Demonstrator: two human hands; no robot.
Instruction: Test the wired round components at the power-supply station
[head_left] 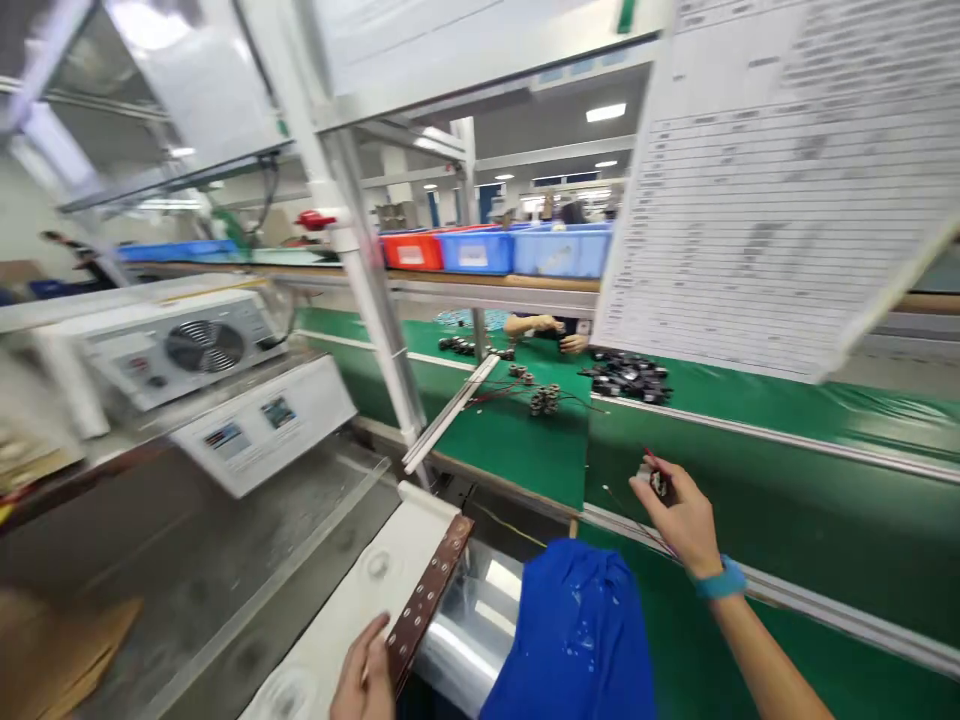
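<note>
My right hand (pixel 684 520), with a blue band at the wrist, is closed around a small dark wired part (pixel 658 484) over the green belt. A red wire end sticks up from it, and thin wires trail below the palm. At the bottom, my left hand (pixel 364 672) has its fingers stretched out and apart, beside a brown strip with a row of metal-ringed holes (pixel 429 598). Whether the fingertips touch the strip, I cannot tell. Several small round metallic parts with wires (pixel 544 400) sit on the green surface (pixel 517 450). Past them is a heap of black parts (pixel 628 377).
A co-worker's hands (pixel 555 330) work across the belt. A metal post (pixel 375 300) and a hanging printed sheet (pixel 750 200) stand in front. At left is a machine with a fan (pixel 204 346). Red (pixel 411 250) and blue bins (pixel 474 252) line the shelf. Blue cloth (pixel 581 640) lies below.
</note>
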